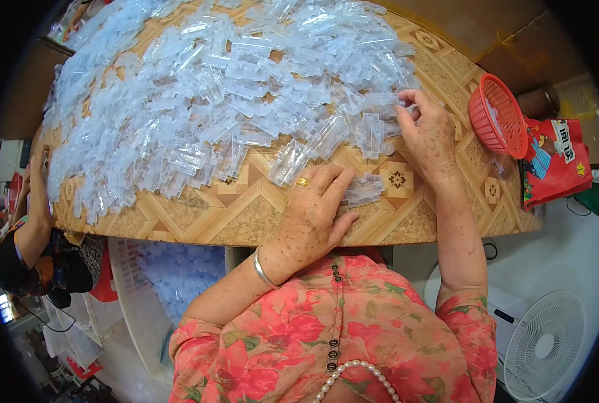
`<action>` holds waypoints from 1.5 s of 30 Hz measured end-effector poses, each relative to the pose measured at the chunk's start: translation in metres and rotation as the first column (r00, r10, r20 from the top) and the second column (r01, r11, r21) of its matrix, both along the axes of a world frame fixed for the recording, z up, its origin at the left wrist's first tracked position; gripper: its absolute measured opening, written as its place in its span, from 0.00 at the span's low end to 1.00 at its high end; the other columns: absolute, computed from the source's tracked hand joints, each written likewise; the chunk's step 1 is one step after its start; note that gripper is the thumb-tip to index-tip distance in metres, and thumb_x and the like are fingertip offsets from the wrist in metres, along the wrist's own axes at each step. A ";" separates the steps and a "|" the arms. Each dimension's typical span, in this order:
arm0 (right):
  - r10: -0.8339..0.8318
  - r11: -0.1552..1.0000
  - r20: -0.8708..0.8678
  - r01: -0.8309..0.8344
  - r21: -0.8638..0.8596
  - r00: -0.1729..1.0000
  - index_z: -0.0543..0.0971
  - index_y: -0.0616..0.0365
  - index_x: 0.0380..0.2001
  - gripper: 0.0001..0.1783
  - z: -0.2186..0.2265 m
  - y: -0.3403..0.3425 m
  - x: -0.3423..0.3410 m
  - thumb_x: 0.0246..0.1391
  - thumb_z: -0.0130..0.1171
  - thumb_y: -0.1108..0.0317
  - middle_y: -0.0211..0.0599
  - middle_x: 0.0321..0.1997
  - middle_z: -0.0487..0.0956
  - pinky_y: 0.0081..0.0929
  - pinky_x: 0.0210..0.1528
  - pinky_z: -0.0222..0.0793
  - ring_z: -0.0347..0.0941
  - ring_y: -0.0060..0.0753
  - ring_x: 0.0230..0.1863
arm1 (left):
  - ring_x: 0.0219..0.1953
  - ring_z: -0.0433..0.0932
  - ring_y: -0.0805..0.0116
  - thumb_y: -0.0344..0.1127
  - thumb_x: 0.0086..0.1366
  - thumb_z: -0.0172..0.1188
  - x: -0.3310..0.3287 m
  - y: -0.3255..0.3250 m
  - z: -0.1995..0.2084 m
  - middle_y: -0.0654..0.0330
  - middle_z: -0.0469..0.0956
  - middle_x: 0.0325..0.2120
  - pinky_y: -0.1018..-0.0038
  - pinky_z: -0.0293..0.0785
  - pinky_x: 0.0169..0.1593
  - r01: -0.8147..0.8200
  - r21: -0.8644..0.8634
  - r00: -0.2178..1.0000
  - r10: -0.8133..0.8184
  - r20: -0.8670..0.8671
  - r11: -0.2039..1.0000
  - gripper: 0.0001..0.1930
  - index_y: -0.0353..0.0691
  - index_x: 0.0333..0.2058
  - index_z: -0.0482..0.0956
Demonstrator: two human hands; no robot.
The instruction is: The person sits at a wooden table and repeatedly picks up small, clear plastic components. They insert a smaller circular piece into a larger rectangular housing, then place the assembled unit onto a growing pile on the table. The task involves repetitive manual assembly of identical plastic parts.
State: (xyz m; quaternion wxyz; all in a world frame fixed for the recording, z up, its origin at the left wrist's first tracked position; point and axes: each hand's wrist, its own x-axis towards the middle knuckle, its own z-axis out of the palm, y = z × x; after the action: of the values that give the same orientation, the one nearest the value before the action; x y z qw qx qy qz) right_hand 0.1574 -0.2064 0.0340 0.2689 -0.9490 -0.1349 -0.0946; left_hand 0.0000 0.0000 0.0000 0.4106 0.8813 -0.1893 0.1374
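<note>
A broad heap of clear, bluish plastic pieces point(199, 101), flat and roughly rectangular, covers much of the wood-patterned table point(239, 221). At the heap's right edge, my right hand point(430, 138) has thumb and forefinger curled together on the end of a clear plastic piece point(383, 101). My left hand point(313, 211), with a ring and a bracelet, lies palm down near the front edge, its fingers stretched out and the thumb apart. Just beyond its fingertips, a few loose clear pieces point(364, 190) rest on the table. What lies under the left palm is hidden.
A red plastic basket point(497, 117) with some pieces inside stands at the right, beside a red printed bag point(558, 161). Below the table's left front is a white bin point(135, 295) of bluish pieces. A white fan point(544, 346) stands lower right. Another person's arm point(37, 195) reaches the table's left edge.
</note>
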 end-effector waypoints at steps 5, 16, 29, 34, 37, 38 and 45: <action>0.015 0.820 -0.137 0.066 0.568 0.991 0.82 0.62 0.46 0.11 -0.014 -0.026 -0.020 0.63 0.66 0.70 0.28 0.36 0.80 0.20 0.34 0.71 0.73 0.17 0.28 | 0.52 0.74 0.42 0.31 0.51 0.76 0.002 0.003 0.003 0.46 0.75 0.51 0.54 0.72 0.57 -0.008 0.028 1.000 0.008 0.007 1.000 0.36 0.33 0.59 0.74; 0.021 0.721 -0.425 0.281 0.633 0.905 0.79 0.62 0.49 0.10 -0.020 -0.069 -0.117 0.66 0.62 0.74 0.22 0.34 0.77 0.13 0.31 0.66 0.69 0.09 0.31 | 0.51 0.76 0.45 0.29 0.50 0.76 0.003 -0.001 -0.003 0.46 0.77 0.51 0.57 0.74 0.55 -0.031 0.044 0.999 0.029 0.033 0.999 0.36 0.33 0.59 0.76; 0.456 0.889 0.099 -0.459 0.003 0.884 0.83 0.57 0.45 0.17 0.012 -0.061 -0.097 0.54 0.56 0.84 0.37 0.53 0.83 0.35 0.54 0.76 0.80 0.46 0.51 | 0.53 0.75 0.45 0.30 0.51 0.76 0.002 -0.002 -0.001 0.47 0.77 0.52 0.59 0.74 0.56 -0.030 0.071 0.999 0.028 0.025 0.997 0.34 0.34 0.59 0.76; 0.316 0.949 0.140 -0.312 -0.046 0.938 0.82 0.56 0.52 0.23 0.009 -0.059 -0.107 0.50 0.69 0.71 0.41 0.56 0.82 0.41 0.57 0.75 0.78 0.49 0.55 | 0.53 0.75 0.46 0.30 0.51 0.76 0.002 -0.001 -0.001 0.47 0.77 0.52 0.59 0.74 0.56 -0.028 0.060 0.999 0.027 0.024 0.998 0.34 0.34 0.59 0.76; 0.194 0.981 0.096 -0.193 -0.014 0.976 0.79 0.58 0.56 0.33 -0.007 -0.063 -0.117 0.46 0.76 0.62 0.44 0.58 0.80 0.44 0.59 0.73 0.76 0.50 0.57 | 0.52 0.76 0.46 0.30 0.51 0.76 0.003 -0.002 -0.001 0.47 0.77 0.52 0.59 0.74 0.55 -0.028 0.069 1.000 0.027 0.016 0.997 0.35 0.35 0.59 0.76; 0.172 0.985 0.073 -0.172 0.001 0.982 0.78 0.58 0.57 0.35 -0.016 -0.063 -0.119 0.45 0.77 0.60 0.45 0.58 0.79 0.45 0.59 0.72 0.75 0.51 0.58 | 0.52 0.76 0.47 0.30 0.51 0.76 0.003 -0.002 -0.001 0.47 0.77 0.52 0.59 0.74 0.55 -0.032 0.073 0.999 0.030 0.017 0.997 0.35 0.35 0.59 0.76; 0.120 0.993 0.019 -0.120 0.000 0.993 0.79 0.60 0.56 0.33 -0.018 -0.051 -0.113 0.47 0.76 0.60 0.44 0.52 0.79 0.44 0.57 0.72 0.75 0.50 0.54 | 0.52 0.76 0.47 0.30 0.51 0.76 0.003 -0.002 -0.001 0.48 0.78 0.52 0.59 0.75 0.54 -0.034 0.081 0.999 0.035 -0.001 0.996 0.35 0.35 0.59 0.77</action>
State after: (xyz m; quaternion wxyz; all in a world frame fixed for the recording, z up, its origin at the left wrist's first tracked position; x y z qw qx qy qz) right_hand 0.0448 -0.2573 0.0162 0.2732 -0.9381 -0.1943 -0.0872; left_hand 0.0033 -0.0017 -0.0012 0.3726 0.9004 -0.1789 0.1357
